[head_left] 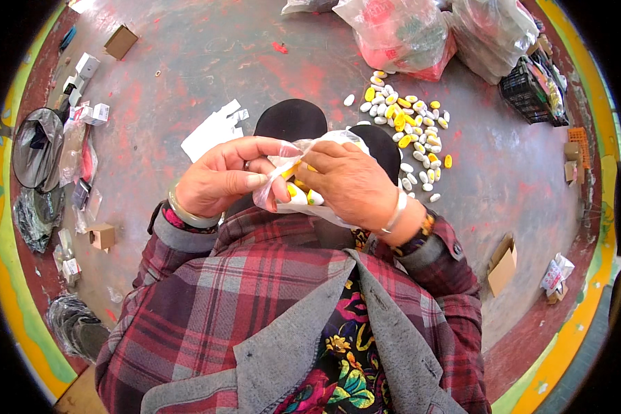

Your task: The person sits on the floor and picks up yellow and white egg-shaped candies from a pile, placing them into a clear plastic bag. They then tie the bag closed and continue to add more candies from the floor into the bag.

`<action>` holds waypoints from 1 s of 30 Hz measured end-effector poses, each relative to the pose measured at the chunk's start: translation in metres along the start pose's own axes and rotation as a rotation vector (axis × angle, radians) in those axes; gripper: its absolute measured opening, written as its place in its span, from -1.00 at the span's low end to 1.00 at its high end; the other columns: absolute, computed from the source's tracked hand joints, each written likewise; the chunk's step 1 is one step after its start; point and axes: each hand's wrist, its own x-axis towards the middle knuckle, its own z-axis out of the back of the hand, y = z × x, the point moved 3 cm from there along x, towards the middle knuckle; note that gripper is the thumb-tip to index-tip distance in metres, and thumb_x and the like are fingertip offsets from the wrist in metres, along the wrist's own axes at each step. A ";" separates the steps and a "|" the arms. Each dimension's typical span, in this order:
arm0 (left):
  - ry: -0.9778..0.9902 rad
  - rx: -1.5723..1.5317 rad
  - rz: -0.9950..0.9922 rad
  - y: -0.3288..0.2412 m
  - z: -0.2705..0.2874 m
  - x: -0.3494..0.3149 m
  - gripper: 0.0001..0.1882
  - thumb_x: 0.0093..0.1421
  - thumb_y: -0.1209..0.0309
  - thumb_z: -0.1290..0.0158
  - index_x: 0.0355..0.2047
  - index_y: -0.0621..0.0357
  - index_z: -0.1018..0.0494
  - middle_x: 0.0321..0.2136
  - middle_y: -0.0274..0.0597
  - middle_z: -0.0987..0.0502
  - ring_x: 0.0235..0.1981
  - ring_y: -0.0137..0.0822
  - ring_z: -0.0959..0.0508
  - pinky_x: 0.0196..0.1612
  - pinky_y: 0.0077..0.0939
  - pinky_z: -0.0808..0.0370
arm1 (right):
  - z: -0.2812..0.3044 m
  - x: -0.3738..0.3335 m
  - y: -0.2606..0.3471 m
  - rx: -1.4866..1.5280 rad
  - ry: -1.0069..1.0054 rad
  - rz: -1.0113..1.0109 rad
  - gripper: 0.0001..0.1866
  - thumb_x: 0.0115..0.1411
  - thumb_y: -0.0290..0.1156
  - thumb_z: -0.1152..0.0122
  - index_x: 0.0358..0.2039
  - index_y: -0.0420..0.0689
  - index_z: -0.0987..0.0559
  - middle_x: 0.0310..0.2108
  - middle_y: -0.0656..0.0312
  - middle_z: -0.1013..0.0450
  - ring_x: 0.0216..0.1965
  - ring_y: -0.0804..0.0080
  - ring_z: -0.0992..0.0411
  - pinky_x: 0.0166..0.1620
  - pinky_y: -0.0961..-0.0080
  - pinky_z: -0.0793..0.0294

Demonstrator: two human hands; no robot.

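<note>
A clear plastic bag (264, 196) is held over my lap, with several small egg-shaped pieces (297, 194) in white and yellow showing at its mouth. My left hand (222, 175) pinches the bag's rim between thumb and fingers. On the other side, my right hand (355, 181) bends its fingers over the bag's edge and closes on it; its fingertips are partly hidden by the plastic and the pieces. Beyond my right hand, a loose pile of similar white and yellow oval pieces (401, 119) is spread over the floor.
White flat bags or sheets (212, 131) lie left of my knees. Large filled plastic bags (400, 34) stand at the far right, near a black crate (528, 90). Small boxes and black bundles line the left edge; an open cardboard box (502, 265) sits at right.
</note>
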 end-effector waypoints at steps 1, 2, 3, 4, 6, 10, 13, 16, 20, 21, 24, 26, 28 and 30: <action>0.025 0.002 0.001 0.000 0.000 0.000 -0.47 0.09 0.42 0.06 0.05 0.45 -0.13 -0.40 0.03 -0.49 -0.43 -0.33 -0.52 -0.33 -0.59 -0.45 | -0.008 -0.002 -0.004 -0.035 -0.001 -0.024 -0.81 -0.08 -0.38 -0.01 -0.40 -0.09 -0.47 -0.35 0.24 -0.37 -0.21 0.33 -0.31 -0.24 0.42 -0.28; 0.048 0.003 0.000 -0.001 0.001 -0.001 -0.50 0.12 0.44 0.09 0.05 0.41 -0.14 -0.38 0.02 -0.49 -0.41 -0.34 -0.52 -0.30 -0.59 -0.43 | -0.016 -0.001 -0.006 -0.070 -0.001 -0.044 -0.81 -0.08 -0.37 -0.01 -0.40 -0.08 -0.47 -0.36 0.25 -0.36 -0.21 0.33 -0.31 -0.24 0.42 -0.28; 0.071 0.004 -0.001 -0.001 0.002 -0.002 -0.53 0.14 0.46 0.12 0.06 0.37 -0.15 -0.36 0.01 -0.49 -0.39 -0.35 -0.51 -0.28 -0.58 -0.42 | -0.020 0.001 -0.008 -0.104 -0.001 -0.065 -0.81 -0.08 -0.37 -0.01 -0.40 -0.08 -0.47 -0.36 0.25 -0.36 -0.21 0.34 -0.31 -0.24 0.42 -0.27; 0.044 0.015 -0.001 -0.002 0.003 -0.003 -0.50 0.12 0.44 0.09 0.05 0.41 -0.14 -0.38 0.02 -0.49 -0.41 -0.34 -0.52 -0.30 -0.58 -0.44 | -0.017 -0.005 -0.011 -0.075 0.119 -0.108 -0.78 -0.08 -0.36 -0.03 -0.36 -0.07 -0.47 -0.37 0.24 -0.36 -0.25 0.31 -0.32 -0.24 0.39 -0.28; -0.010 0.029 0.002 -0.001 0.004 -0.002 -0.44 0.07 0.40 0.03 0.03 0.48 -0.13 -0.42 0.04 -0.49 -0.46 -0.31 -0.53 -0.34 -0.57 -0.47 | -0.008 -0.011 -0.011 -0.070 0.213 -0.185 -0.77 -0.07 -0.36 -0.04 -0.34 -0.08 -0.47 -0.39 0.23 -0.37 -0.28 0.29 -0.32 -0.23 0.38 -0.28; -0.026 -0.008 -0.019 0.002 0.010 -0.003 -0.44 0.07 0.39 0.02 0.03 0.47 -0.14 -0.44 0.03 -0.50 -0.46 -0.30 -0.53 -0.34 -0.56 -0.47 | -0.006 -0.030 -0.007 0.014 0.121 -0.229 -0.75 -0.05 -0.39 -0.05 -0.29 -0.10 -0.48 -0.46 0.21 -0.38 -0.31 0.25 -0.35 -0.26 0.34 -0.32; -0.021 -0.012 -0.024 0.003 0.011 -0.002 -0.45 0.07 0.39 0.01 0.03 0.47 -0.15 -0.45 0.02 -0.50 -0.46 -0.31 -0.53 -0.34 -0.56 -0.47 | -0.012 -0.037 -0.003 0.056 0.172 -0.209 -0.72 -0.04 -0.41 -0.04 -0.25 -0.16 -0.46 -0.43 0.17 -0.40 -0.33 0.23 -0.38 -0.27 0.31 -0.35; -0.022 -0.007 -0.029 0.002 0.011 -0.002 -0.45 0.07 0.40 0.02 0.03 0.46 -0.15 -0.45 0.02 -0.50 -0.46 -0.31 -0.53 -0.35 -0.57 -0.47 | -0.014 -0.040 0.004 0.206 0.154 -0.136 -0.72 -0.02 -0.44 -0.01 -0.24 -0.21 -0.44 -0.37 0.12 -0.41 -0.34 0.20 -0.39 -0.25 0.30 -0.36; -0.038 0.021 -0.044 0.000 0.012 -0.004 -0.46 0.07 0.40 0.02 0.03 0.44 -0.16 -0.45 0.02 -0.50 -0.47 -0.32 -0.52 -0.35 -0.58 -0.45 | 0.009 -0.038 -0.001 0.218 -0.065 -0.176 -0.73 -0.03 -0.49 -0.01 -0.26 -0.22 -0.43 -0.31 0.07 -0.42 -0.29 0.16 -0.39 -0.22 0.32 -0.36; -0.045 0.029 -0.053 0.000 0.013 -0.006 -0.46 0.07 0.40 0.02 0.03 0.44 -0.16 -0.45 0.02 -0.50 -0.47 -0.32 -0.52 -0.36 -0.58 -0.45 | 0.018 -0.042 -0.009 0.173 -0.112 -0.288 -0.72 -0.03 -0.49 -0.05 -0.24 -0.23 -0.43 -0.29 0.04 -0.41 -0.25 0.14 -0.38 -0.20 0.32 -0.35; -0.061 0.010 -0.051 0.000 0.014 -0.009 -0.45 0.06 0.40 0.01 0.03 0.44 -0.16 -0.45 0.02 -0.50 -0.47 -0.34 -0.52 -0.37 -0.60 -0.43 | 0.035 -0.055 -0.017 -0.012 -0.244 -0.668 -0.68 -0.02 -0.40 -0.15 -0.22 -0.22 -0.41 -0.28 -0.01 -0.40 -0.25 0.10 -0.37 -0.19 0.32 -0.35; -0.051 0.007 -0.062 0.002 0.017 -0.009 -0.45 0.06 0.40 0.01 0.03 0.44 -0.16 -0.45 0.02 -0.50 -0.47 -0.34 -0.52 -0.38 -0.61 -0.43 | 0.036 -0.072 -0.024 -0.063 -0.220 -0.832 -0.64 -0.02 -0.31 -0.18 -0.22 -0.21 -0.41 -0.33 0.00 -0.41 -0.30 0.08 -0.38 -0.23 0.33 -0.36; -0.041 0.006 -0.066 0.002 0.017 -0.009 -0.45 0.06 0.40 0.00 0.03 0.44 -0.16 -0.45 0.02 -0.50 -0.47 -0.34 -0.52 -0.38 -0.61 -0.43 | 0.028 -0.087 -0.026 0.029 -0.013 -0.999 -0.60 -0.03 -0.26 -0.21 -0.21 -0.20 -0.40 -0.43 0.02 -0.42 -0.39 0.08 -0.40 -0.30 0.31 -0.38; -0.026 0.003 -0.057 0.002 0.015 -0.007 -0.45 0.06 0.41 0.00 0.03 0.44 -0.16 -0.45 0.02 -0.50 -0.47 -0.34 -0.52 -0.38 -0.61 -0.43 | 0.019 -0.103 -0.025 0.089 0.168 -1.074 -0.63 -0.04 -0.21 -0.20 -0.29 -0.20 -0.43 -0.60 0.07 -0.42 -0.55 0.08 -0.38 -0.45 0.30 -0.36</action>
